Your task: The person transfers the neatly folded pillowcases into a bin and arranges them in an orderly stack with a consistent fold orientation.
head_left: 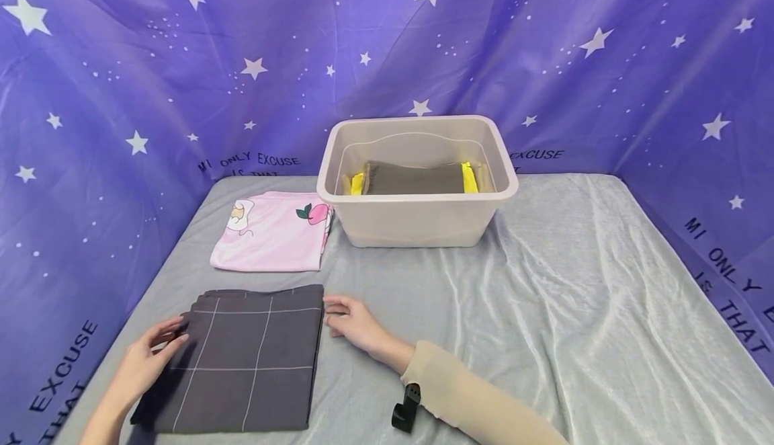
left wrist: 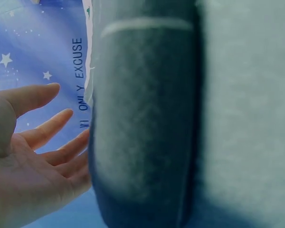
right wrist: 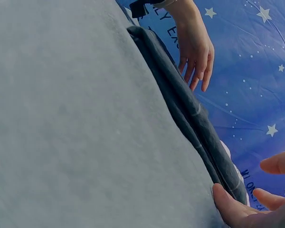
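Note:
A folded dark grey cloth (head_left: 248, 337) with thin white grid lines lies flat at the near left. At its left edge is my left hand (head_left: 142, 364), thumb over the border. Seen from the left wrist, that hand's fingers (left wrist: 52, 133) are spread and loosely bent beside the cloth's thick folded side (left wrist: 142, 114). My right hand (head_left: 359, 324) is at the far right corner, fingertips right at the edge. In the right wrist view, a fingertip of the right hand (right wrist: 249, 213) meets the layered edge of the cloth (right wrist: 180, 104).
Behind lies a folded pink cloth (head_left: 272, 236) with a peach print. A beige plastic bin (head_left: 417, 223) stands beside it, holding a dark folded cloth (head_left: 414, 179) and yellow pieces (head_left: 469, 177). Grey plush fabric (head_left: 580, 310) covers the table; purple star curtains (head_left: 363, 42) hang around it.

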The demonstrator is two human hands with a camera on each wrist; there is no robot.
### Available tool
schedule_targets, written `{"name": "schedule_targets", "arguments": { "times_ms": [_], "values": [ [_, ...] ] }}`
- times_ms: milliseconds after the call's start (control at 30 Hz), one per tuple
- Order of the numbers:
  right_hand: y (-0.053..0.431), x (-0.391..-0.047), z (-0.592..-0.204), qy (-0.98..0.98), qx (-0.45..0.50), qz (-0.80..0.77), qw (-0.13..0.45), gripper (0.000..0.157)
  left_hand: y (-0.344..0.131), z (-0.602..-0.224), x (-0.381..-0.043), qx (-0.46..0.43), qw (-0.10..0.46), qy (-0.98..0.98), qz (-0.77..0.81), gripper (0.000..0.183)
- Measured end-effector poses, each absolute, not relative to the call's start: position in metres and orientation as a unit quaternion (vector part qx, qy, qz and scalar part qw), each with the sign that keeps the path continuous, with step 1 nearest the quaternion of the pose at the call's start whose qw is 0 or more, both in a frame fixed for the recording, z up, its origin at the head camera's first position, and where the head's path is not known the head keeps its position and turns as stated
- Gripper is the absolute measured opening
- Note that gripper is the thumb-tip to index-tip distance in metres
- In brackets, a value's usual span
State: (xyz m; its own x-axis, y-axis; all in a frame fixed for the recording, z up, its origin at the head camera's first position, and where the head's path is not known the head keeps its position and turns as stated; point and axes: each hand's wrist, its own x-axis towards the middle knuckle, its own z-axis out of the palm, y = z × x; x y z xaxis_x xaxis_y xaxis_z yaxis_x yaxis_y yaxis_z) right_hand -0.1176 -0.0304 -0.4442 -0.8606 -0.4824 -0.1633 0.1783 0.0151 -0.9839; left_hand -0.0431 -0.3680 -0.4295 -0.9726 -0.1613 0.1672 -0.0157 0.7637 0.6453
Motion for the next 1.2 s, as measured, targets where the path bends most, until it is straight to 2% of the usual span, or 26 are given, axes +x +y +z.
{"name": "schedule_targets", "arguments": {
  "times_ms": [500,1200],
  "values": [
    [-0.034,-0.107,-0.45,0.649,-0.089,-0.714,0.247,0.045,-0.374,-0.442,-0.038,0.054,0.109,-0.932,-0.342,0.036],
    [-0.041,-0.101,-0.451,0.638,-0.074,-0.721,0.26,0.05,-0.381,-0.441,-0.036,0.111,0.063,-0.947,-0.296,0.038]
  ]
}}
